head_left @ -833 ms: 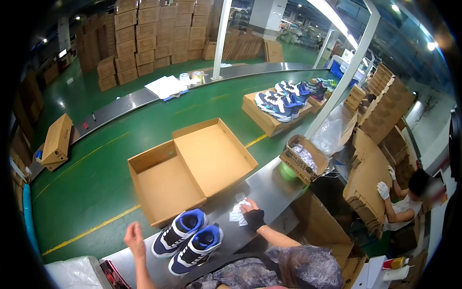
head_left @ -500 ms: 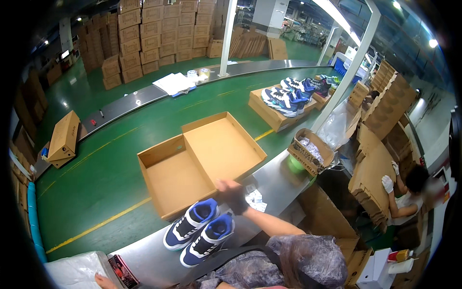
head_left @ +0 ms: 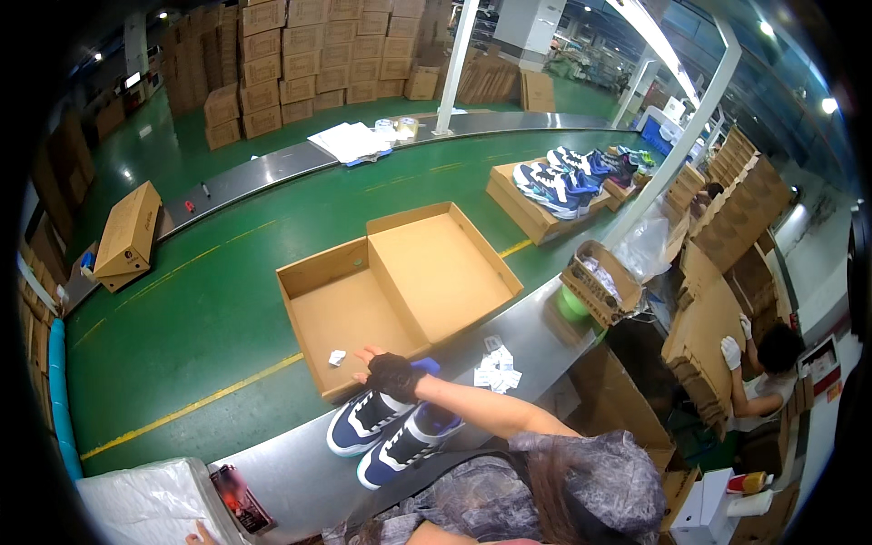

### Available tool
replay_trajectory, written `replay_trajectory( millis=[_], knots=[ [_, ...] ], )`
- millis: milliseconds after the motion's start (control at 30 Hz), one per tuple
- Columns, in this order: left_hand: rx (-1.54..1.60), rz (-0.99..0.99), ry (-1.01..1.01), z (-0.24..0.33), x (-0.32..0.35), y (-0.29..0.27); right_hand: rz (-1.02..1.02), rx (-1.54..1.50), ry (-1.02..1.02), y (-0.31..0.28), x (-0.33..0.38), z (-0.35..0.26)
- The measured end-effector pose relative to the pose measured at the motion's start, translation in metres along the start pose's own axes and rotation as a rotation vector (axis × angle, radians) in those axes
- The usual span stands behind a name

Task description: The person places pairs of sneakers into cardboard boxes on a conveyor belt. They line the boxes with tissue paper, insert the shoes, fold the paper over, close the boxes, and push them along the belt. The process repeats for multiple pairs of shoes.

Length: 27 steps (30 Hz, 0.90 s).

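Note:
An open brown shoe box point(head_left: 309, 313), its lid folded back to the right, lies on the green conveyor belt. Over its near wall my right hand point(head_left: 386, 374), in a black fingerless glove, has its fingers apart with nothing in them. A small white packet point(head_left: 337, 358) sits inside the box, just left of those fingers. Below the hand, a pair of navy-and-white high-top sneakers point(head_left: 400, 447) stands on the metal ledge, partly covered by my hand and wrist. My left hand point(head_left: 200, 535) shows only its fingertips, stretched out on a stack of white wrapping paper point(head_left: 150, 500).
Several white packets point(head_left: 498, 368) lie on the ledge to the right. Beyond them stands a carton of packets point(head_left: 599, 280). More sneakers point(head_left: 559, 186) rest on a box up the belt. A closed box point(head_left: 127, 236) is far left. A co-worker point(head_left: 767, 363) in white gloves handles cardboard at right.
My right hand has moved left from beside the lid to over the box's near wall and opened. A white packet now lies in the box. The whole view has shifted slightly.

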<state>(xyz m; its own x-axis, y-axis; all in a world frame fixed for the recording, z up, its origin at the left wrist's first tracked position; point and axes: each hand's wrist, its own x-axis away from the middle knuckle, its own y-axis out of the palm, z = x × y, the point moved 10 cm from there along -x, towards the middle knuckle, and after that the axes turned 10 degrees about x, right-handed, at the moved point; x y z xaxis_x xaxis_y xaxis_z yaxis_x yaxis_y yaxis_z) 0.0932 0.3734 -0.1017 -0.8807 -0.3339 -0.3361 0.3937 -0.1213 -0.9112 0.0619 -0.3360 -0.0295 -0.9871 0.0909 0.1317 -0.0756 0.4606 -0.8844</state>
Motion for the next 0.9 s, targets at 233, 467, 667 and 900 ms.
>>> replay_trajectory(
  millis=[233, 467, 667, 900],
  knots=[
    [-0.06, 0.222, 0.011, -0.009, -0.03, -0.035, -0.001, 0.006, -0.049, -0.003, 0.003, -0.006],
    [0.263, 0.844, 0.164, 0.067, -0.059, -0.215, -0.003, -0.024, -0.082, -0.003, 0.002, -0.008],
    [1.144, 0.384, 0.184, 0.281, -0.048, -0.233, 0.052, -0.008, -0.159, -0.005, 0.0, -0.021],
    [1.717, -0.582, 0.422, 0.573, 0.052, -0.216, 0.132, -0.914, -0.41, -0.122, 0.024, -0.128]
  ],
)
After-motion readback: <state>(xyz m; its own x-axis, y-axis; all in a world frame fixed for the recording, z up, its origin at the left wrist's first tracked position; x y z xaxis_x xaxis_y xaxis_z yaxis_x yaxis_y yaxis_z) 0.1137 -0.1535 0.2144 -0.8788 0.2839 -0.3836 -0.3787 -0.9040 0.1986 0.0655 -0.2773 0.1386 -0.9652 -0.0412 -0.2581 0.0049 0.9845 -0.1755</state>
